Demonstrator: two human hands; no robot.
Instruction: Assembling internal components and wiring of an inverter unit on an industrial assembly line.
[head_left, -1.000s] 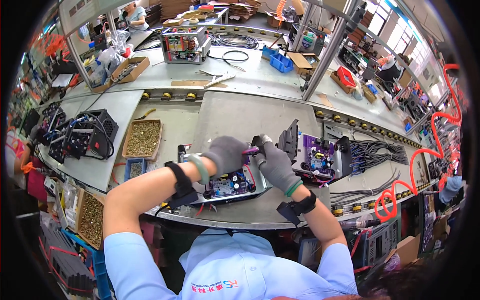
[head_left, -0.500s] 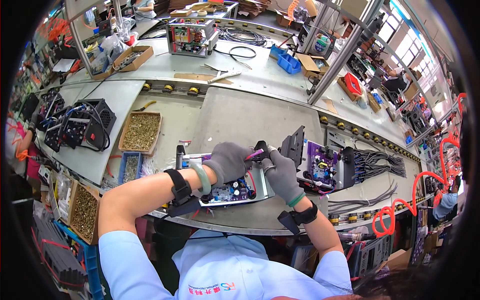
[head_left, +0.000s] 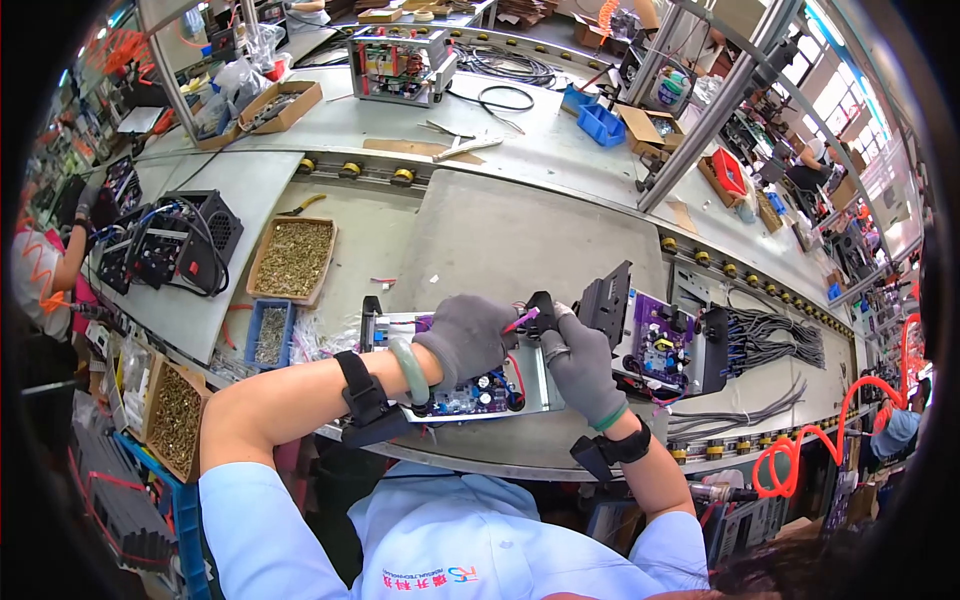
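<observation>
Pinching left hand (head_left: 468, 340): gloved in grey, fingers drawn together on a pink-purple strip (head_left: 522, 320), whose tip projects past them.
Right hand (head_left: 583, 370): gloved in grey, fingers curled, fingertips at a small black part (head_left: 541, 308); whether they grip it or merely touch it cannot be told.
Black part: at the far right corner of the chassis, between the two hands; whether it is fastened there is hidden.
Open chassis (head_left: 548, 395): a metal tray on the near side of the counter (head_left: 375, 240), below the hands, partly covered by the left hand and forearm.
Circuit board (head_left: 475, 400): inside the chassis, with components and a red wire; judged to be placed already.
Progress, as judged: partway; the board is in, while work at the corner is unfinished and the chassis has no cover over it.
Neighbouring unit (head_left: 655, 345): just right of the right hand, its purple board exposed and a black panel (head_left: 607, 302) leaning at its left; likewise judged incomplete.
Cable bundle (head_left: 775, 340): dark, beyond that unit to the right.
Screw box (head_left: 290, 255): filled with brass-coloured pieces, left of the hands, behind a blue bin (head_left: 270, 335).
Black housing (head_left: 180, 245): farther left, with cable looped over it.
</observation>
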